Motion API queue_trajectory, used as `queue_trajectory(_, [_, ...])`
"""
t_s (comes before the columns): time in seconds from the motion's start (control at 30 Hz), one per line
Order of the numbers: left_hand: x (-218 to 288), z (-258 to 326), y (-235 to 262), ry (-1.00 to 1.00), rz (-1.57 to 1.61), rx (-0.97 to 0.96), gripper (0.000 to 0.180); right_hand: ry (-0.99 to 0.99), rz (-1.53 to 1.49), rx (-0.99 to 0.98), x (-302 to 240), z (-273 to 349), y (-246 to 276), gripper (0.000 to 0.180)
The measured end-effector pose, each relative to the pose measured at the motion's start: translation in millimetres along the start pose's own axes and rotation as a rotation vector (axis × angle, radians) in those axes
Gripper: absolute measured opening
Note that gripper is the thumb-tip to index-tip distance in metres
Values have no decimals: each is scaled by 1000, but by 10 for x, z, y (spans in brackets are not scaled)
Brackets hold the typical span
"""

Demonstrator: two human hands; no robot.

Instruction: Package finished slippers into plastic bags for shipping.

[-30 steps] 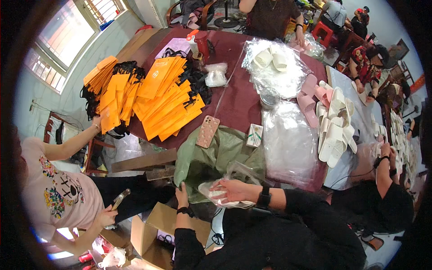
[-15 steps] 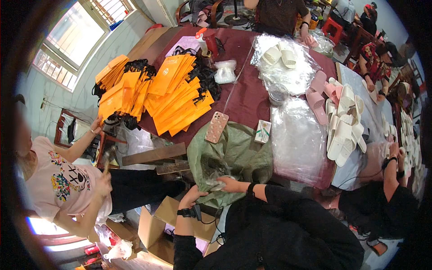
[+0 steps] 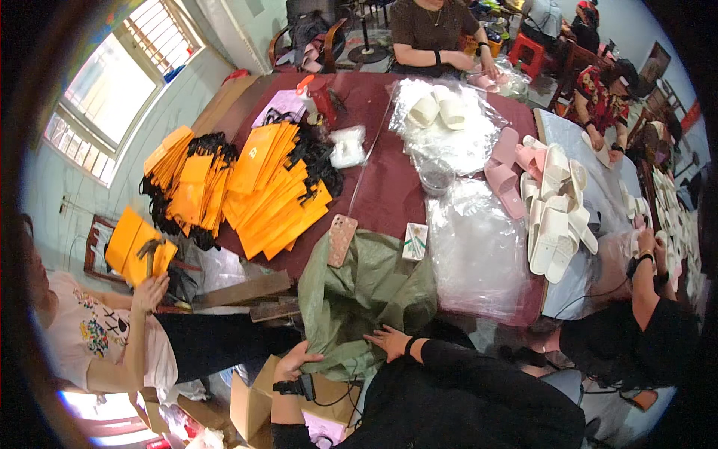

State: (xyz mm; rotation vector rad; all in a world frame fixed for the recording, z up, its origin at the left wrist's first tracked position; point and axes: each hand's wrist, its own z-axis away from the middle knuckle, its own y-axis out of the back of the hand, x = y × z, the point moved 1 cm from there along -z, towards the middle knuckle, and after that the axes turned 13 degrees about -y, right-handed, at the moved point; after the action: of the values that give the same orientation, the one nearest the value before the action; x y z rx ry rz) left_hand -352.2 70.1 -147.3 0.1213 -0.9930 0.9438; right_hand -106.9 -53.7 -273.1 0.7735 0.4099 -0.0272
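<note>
A green woven sack [image 3: 366,288] drapes over the table's near edge and down toward my lap. My left hand [image 3: 294,363] grips its lower left edge, thumb against the fabric. With fingers spread, my right hand [image 3: 390,344] rests on the sack's lower right part and holds nothing. The inside of the sack is mostly out of sight. On its upper edge lies a phone in a pink patterned case [image 3: 342,241]. A small white and green box [image 3: 415,242] sits beside the sack on the right.
Orange bags with black straps [image 3: 263,187] lie at the far left. Clear plastic sleeves [image 3: 479,262], pink slippers [image 3: 505,176] and white slippers [image 3: 557,209] cover the right side. A cardboard box [image 3: 254,404] stands low at my left. Co-workers sit around the table; one at left holds an orange bag [image 3: 134,247].
My right hand has gone from closed on the sack to spread flat on it. The left co-worker now lifts an orange bag off the table. The whole view has shifted slightly.
</note>
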Motion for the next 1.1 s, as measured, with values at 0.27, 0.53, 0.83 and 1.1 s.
queue_trajectory(0.27, [-74, -265, 144, 87, 96, 209, 36, -227, 233, 269, 746, 107, -506, 26])
queue_trajectory(0.53, [-628, -724, 150, 44, -39, 805, 45, -522, 334, 407, 773, 835, -804, 9])
queue_trajectory(0.83, [-904, -1094, 412, -88, -271, 1215, 46, -500, 45, 605, 1048, 1482, -576, 7])
queue_trajectory(1.1, [-358, -1169, -1093, -161, -1221, 1322, 62, -128, -95, 522, 1402, 1949, -764, 48])
